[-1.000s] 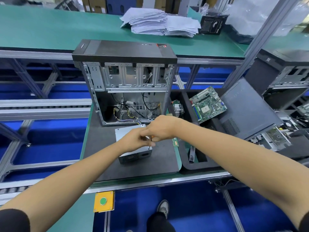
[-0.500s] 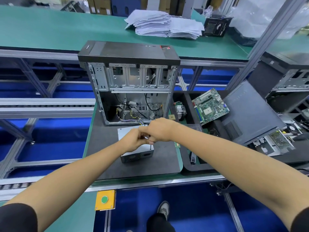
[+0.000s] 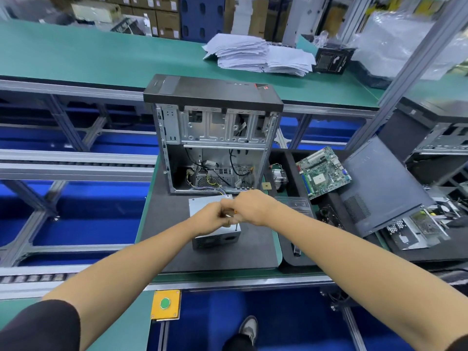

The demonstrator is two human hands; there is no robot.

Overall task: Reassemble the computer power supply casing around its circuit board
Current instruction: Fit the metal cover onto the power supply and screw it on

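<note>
The grey metal power supply box (image 3: 214,225) sits on the black foam mat (image 3: 177,249), near its front edge and just in front of the open grey computer tower case (image 3: 215,148). Both hands meet above the box's right front corner. The right hand (image 3: 249,207) is curled around a small screwdriver with an orange handle (image 3: 235,213), whose thin shaft stands at that corner, probably to fasten the cover. The left hand (image 3: 211,216) has curled fingers close to the tool, perhaps to steady it; what it pinches I cannot tell.
</note>
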